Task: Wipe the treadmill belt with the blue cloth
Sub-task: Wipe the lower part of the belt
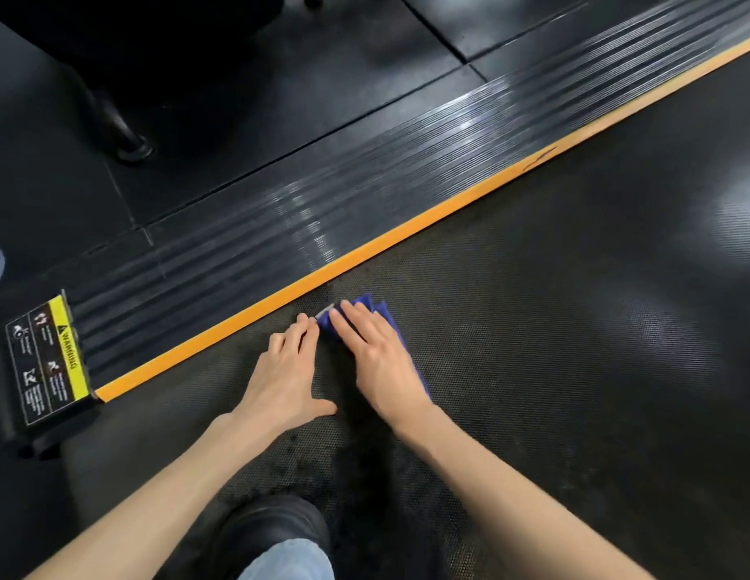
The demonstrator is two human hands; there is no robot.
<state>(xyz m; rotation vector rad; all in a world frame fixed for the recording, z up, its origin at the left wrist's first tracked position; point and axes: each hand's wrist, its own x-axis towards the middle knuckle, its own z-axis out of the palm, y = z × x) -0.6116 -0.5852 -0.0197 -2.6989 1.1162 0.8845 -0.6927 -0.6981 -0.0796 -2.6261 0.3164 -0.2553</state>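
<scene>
Folded blue cloth (376,308) lies flat on the black textured treadmill belt (574,328), near the belt's edge, mostly hidden under the R hand (379,362). R hand is flat, fingers straight & together, palm down, pressing the cloth onto the belt; no curl round it. L hand (287,370) is just beside it, also flat on the belt w/ fingers straight & thumb spread out; its fingertips sit right by the cloth's pale corner, can't tell if they touch it. Both forearms are bare.

Along the belt edge runs a narrow orange strip (323,275), then a black ribbed side rail (239,232) w/ glare on it. At the rail's end is a black-and-yellow sticker (47,362): "WARNING" w/ a triangle symbol on the yellow band, plus small white pictograms & text too small to read.

Below the hands: a black shoe (273,525) & blue jeans cuff (289,563), on the belt. Beyond the rail: dark rubber floor mats (281,98) w/ seams, & a black equipment leg (122,131).
</scene>
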